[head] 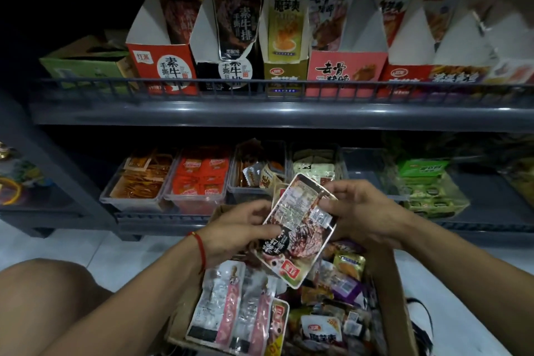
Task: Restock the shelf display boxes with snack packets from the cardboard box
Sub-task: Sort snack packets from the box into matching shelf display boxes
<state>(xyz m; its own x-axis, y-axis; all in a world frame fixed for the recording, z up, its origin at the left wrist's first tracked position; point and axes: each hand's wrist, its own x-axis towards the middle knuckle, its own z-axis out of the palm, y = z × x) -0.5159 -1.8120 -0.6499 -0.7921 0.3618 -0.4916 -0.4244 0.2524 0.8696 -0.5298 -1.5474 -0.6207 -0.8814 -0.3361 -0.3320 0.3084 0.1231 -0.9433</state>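
Dim shop aisle with a pale tiled floor (121, 257) and a grey shelf unit (260, 117) facing the viewer. Nearest, at bottom centre, an open cardboard box (396, 324) stands on the floor, filled with loose mixed snack packets (344, 283); a pair of long pink-and-silver packets (231, 306) lies at its left side. A bare knee (43, 292) shows at the near left. Above the box, both hands grip one stack of flat snack packets (300, 228), tilted, its back label facing up. The left hand (239, 234), with a red string (200, 251) at the wrist, is closed on the stack's left edge, thumb on top. The right hand (361, 214) is closed on its upper right edge. Beyond the hands, the lower shelf carries a row of clear plastic trays (138, 182) holding small orange, red and green sachets; a green carton (424, 170) stands at the right. Farthest, behind a low rail (202, 87), the upper shelf holds a row of upright display boxes (161, 66) with tall packets standing in them: red, black, yellow, pink and red again from left to right. A green box (83, 63) sits at the far left of that row.
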